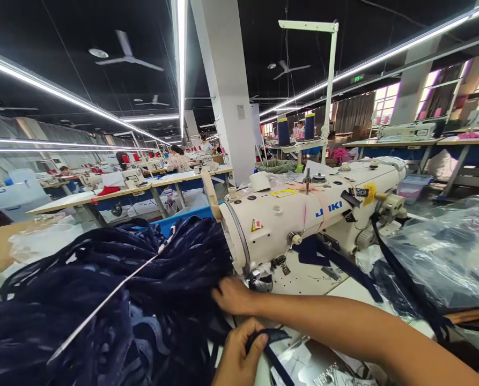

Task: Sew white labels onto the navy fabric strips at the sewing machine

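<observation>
A cream JUKI sewing machine (281, 217) stands before me, with a large heap of navy fabric strips (142, 289) to the left of its head. My left hand (241, 351) is closed at the bottom middle, pinching a navy strip (277, 362) between thumb and fingers. From the right, my right hand (233, 296) reaches across below the machine head. Its fingers are curled at the edge of the heap, closed on the strips there, and the fingertips are partly hidden. A white cord (106, 303) lies across the heap.
Clear plastic bags (444, 246) and a hanging navy strip (408, 284) lie at the right. Scraps and a paper label (344, 375) are by the front edge. Behind the machine rise a thread stand (331, 80) and navy thread cones (283, 132). Several people work at tables farther back.
</observation>
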Motion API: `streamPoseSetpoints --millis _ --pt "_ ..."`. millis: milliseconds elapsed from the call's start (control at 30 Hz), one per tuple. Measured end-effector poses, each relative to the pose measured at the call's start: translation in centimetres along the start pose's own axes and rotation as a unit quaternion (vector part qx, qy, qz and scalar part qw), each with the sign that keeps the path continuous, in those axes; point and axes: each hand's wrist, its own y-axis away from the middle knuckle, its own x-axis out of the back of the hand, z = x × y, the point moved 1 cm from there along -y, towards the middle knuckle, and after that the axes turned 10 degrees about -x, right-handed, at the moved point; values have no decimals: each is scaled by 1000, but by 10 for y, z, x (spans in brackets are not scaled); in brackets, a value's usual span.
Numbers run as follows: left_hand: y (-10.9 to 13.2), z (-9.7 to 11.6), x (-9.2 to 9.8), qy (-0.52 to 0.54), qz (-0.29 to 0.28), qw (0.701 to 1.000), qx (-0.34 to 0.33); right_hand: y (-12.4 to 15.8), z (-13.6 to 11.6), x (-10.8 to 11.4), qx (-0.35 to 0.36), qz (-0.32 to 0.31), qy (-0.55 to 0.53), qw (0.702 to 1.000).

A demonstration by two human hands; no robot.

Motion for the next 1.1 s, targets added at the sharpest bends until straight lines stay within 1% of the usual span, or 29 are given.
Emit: streamPoseSetpoints --millis 67,100,133,167,200,267,300,400,500,567,667,733,800,867,967,1100 --pt "0 -1 2 -33 3 999 -22 19 7 12 -3 -12 11 1000" --pt "0 0 2 -44 3 999 -30 30 11 18 9 -18 13 1000" --pt "1 2 3 -49 5 998 -35 43 16 25 46 -32 9 998" --pt "1 5 3 -48 8 998 -38 55 23 31 101 -47 -4 994" --pt "0 8 3 -44 13 998 -38 65 32 37 140 -42 -12 989" --pt "-4 16 3 -34 28 999 -31 81 54 49 158 -18 13 987" --pt "-6 19 3 -34 40 998 -22 86 66 55 143 -7 35 989" --pt "-13 25 2 -51 76 995 24 95 98 72 64 31 83 994" --pt "-18 31 2 -74 90 991 59 109 113 91 30 62 84 994" --pt "-21 35 2 -83 94 990 61 123 113 101 39 57 88 994" --pt "-27 40 1 -93 84 990 59 148 106 110 100 22 98 990" --pt "-30 41 0 -92 76 991 60 162 101 111 143 7 96 985" --pt "-32 41 -1 -72 81 992 68 172 97 108 169 1 91 981" --pt "-33 40 0 -35 88 992 87 176 93 102 190 0 86 978" --pt "-32 42 4 24 89 989 119 175 84 91 224 4 89 971" --pt "-28 49 10 38 95 987 120 165 70 77 259 6 92 961"
